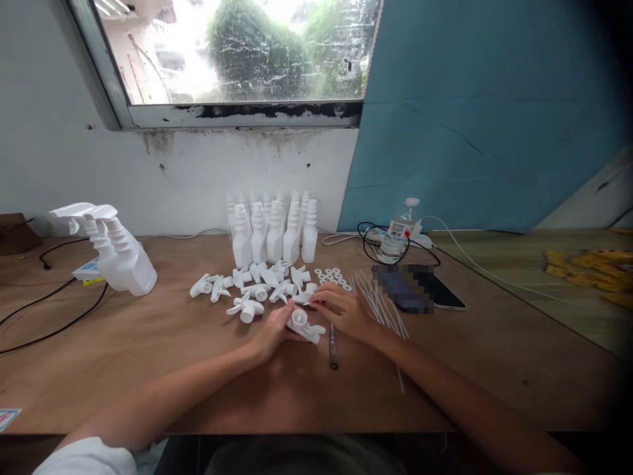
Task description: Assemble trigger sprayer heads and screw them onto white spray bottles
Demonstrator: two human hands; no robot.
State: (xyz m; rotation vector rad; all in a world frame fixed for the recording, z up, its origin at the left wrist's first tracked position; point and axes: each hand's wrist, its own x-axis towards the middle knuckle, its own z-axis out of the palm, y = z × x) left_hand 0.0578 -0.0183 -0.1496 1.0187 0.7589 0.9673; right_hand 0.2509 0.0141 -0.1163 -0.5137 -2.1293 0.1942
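My left hand is closed round a white trigger spray head, its round collar opening facing up. Just above that collar, my right hand has thumb and fingers pinched together. A small white piece seems to be at its fingertips, too small to name for certain. Beyond both hands lie several loose trigger spray heads. White ring washers lie in rows behind my right hand. Under the right hand is a screwdriver with a clear handle. Thin white dip tubes lie to its right.
White bottles stand in rows by the wall. Two bottles with spray heads stand at left, near black cables. At right are a water bottle, a phone and a blurred-out item. The brown table ends near me.
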